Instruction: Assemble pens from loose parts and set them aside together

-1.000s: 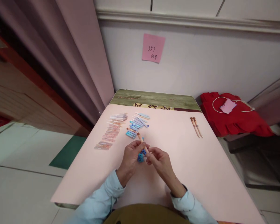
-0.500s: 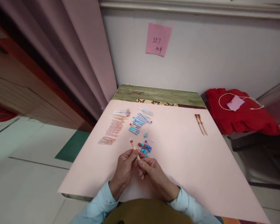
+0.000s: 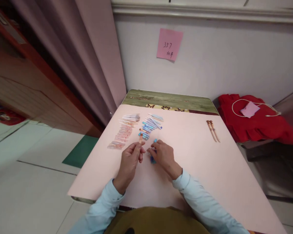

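Wall: pale, standing behind the table's far side, with a rail running across its upper part.
Pink note: stuck on the wall, handwritten in dark ink, reading "357", with two characters beneath, too small to read with certainty.
Tabletop: covered in plain pale pink, bordered at the far end by a green wood-patterned strip.
Edges: slanting inward toward the wall; front left corner just beyond the left sleeve.
Room for moving: widest to the right of the right hand, as far as two brown-topped pens lying side by side near the right edge; much tighter ahead of the left hand.
Pale and pinkish pens: laid in a column near the left edge, any print too fine to read.
Blue pens: clustered just right of that column.
Left hand: raised, thumb and fingers pinching the brown-ended pen, brown end pointing away.
Right hand: palm down, fingers curled over small blue parts, partly hidden; cannot tell whether grasping one.
Red cloth: beyond the right edge, bearing a pale cable and a pink pad.
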`<state>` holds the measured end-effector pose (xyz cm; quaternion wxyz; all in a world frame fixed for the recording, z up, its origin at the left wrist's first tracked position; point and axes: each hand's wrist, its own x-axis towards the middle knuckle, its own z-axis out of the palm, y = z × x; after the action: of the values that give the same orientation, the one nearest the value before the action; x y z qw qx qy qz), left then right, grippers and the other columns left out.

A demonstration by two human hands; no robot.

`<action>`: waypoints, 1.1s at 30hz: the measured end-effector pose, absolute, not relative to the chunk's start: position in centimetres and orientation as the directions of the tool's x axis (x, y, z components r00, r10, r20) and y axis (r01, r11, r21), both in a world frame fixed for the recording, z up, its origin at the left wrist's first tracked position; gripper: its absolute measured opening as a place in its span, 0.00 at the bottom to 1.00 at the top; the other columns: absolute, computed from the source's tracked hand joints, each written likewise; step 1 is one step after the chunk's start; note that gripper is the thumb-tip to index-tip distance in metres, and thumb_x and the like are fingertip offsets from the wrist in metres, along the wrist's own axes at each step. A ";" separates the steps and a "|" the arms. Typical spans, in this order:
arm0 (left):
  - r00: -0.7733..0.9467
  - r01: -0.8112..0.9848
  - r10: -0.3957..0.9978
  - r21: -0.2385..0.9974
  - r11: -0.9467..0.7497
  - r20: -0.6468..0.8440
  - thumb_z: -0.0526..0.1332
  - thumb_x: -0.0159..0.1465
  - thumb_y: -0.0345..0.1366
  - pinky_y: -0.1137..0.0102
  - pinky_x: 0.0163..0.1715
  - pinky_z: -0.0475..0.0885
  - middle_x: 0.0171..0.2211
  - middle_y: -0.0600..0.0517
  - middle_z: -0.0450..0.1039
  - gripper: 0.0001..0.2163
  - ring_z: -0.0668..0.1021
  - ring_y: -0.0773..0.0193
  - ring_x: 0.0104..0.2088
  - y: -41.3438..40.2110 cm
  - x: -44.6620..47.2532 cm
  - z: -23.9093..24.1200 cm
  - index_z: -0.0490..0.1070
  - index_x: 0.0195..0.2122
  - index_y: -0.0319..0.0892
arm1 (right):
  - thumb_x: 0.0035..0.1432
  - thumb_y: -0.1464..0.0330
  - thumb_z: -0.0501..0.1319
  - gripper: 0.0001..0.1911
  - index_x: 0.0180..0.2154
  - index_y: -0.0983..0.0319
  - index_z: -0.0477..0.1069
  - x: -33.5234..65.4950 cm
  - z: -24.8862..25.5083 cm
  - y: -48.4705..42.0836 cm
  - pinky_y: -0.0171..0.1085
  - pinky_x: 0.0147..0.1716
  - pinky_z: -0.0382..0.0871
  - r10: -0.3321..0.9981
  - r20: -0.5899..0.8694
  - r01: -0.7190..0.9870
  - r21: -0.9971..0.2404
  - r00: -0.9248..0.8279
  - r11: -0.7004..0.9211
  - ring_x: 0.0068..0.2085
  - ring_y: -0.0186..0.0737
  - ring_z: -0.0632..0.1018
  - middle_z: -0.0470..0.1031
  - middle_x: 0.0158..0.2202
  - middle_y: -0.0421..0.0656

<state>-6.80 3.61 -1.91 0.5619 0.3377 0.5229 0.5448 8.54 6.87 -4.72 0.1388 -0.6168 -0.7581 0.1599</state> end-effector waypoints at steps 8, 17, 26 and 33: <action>-0.058 -0.173 0.983 0.971 0.164 -0.176 0.65 0.61 0.46 0.76 0.17 0.58 0.25 0.54 0.70 0.17 0.65 0.74 0.19 3.1 -6.2 -1.8 0.77 0.43 0.39 | 0.64 0.63 0.59 0.11 0.33 0.59 0.78 6.7 -5.0 6.8 0.33 0.28 0.62 0.973 -0.056 0.909 -0.373 -0.223 0.186 0.34 0.39 0.79 0.78 0.37 0.44; -0.024 -0.008 0.998 0.998 0.060 -0.060 0.64 0.63 0.42 0.75 0.22 0.65 0.27 0.53 0.73 0.15 0.69 0.71 0.23 2.4 -6.0 -1.0 0.76 0.49 0.44 | 0.54 0.57 0.65 0.16 0.38 0.62 0.76 10.4 -2.8 7.2 0.36 0.29 0.72 0.995 -0.101 -0.072 -0.992 0.014 -0.099 0.29 0.39 0.79 0.79 0.30 0.43; -0.013 -0.032 0.999 0.999 -0.041 0.041 0.66 0.62 0.39 0.68 0.40 0.75 0.43 0.48 0.80 0.12 0.80 0.61 0.39 2.3 -5.1 -0.8 0.78 0.45 0.43 | 0.57 0.57 0.67 0.14 0.40 0.59 0.75 11.3 2.1 5.1 0.39 0.40 0.75 0.998 -0.060 -0.425 -0.904 0.024 -0.044 0.38 0.39 0.81 0.82 0.39 0.44; 0.004 -0.003 0.995 0.995 -0.103 0.103 0.65 0.63 0.36 0.67 0.47 0.75 0.45 0.48 0.80 0.10 0.80 0.59 0.45 2.2 -4.7 -0.7 0.78 0.45 0.43 | 0.57 0.61 0.68 0.10 0.38 0.58 0.77 11.3 2.1 4.8 0.36 0.40 0.75 1.000 -0.004 -0.395 -0.919 0.016 0.003 0.37 0.36 0.80 0.81 0.37 0.42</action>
<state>-4.74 2.24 -0.67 0.4752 0.5253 0.4718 0.5250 11.31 4.77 2.15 0.5945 -0.3930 -0.3848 0.5866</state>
